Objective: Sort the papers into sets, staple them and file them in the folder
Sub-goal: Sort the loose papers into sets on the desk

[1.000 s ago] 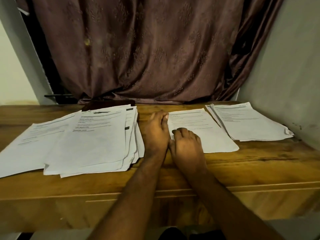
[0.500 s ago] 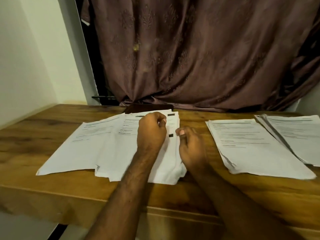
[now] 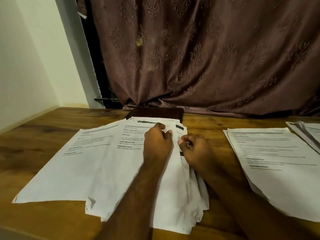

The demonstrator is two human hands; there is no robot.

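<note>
A thick, loose paper stack [image 3: 131, 179] lies in front of me on the wooden table [image 3: 43, 134]. My left hand [image 3: 156, 146] rests on top of it, thumb and forefinger pinching the right edge of the top sheet [image 3: 133, 135]. My right hand [image 3: 196, 150] sits curled at the stack's right edge, its thumb and fingers pinching the sheets below. A single printed sheet [image 3: 72, 161] lies partly under the stack at the left. A dark folder [image 3: 155, 112] lies flat behind the stack. To the right lies a sorted set [image 3: 277, 161].
Another paper set [image 3: 310, 134] shows at the far right edge. A brown curtain [image 3: 207, 58] hangs behind the table and a pale wall [image 3: 26, 58] closes the left side. The table's front edge runs just below the stack.
Both hands left the middle set and moved left onto the thick stack, and my view swung left with them. In the last half second they barely moved.
</note>
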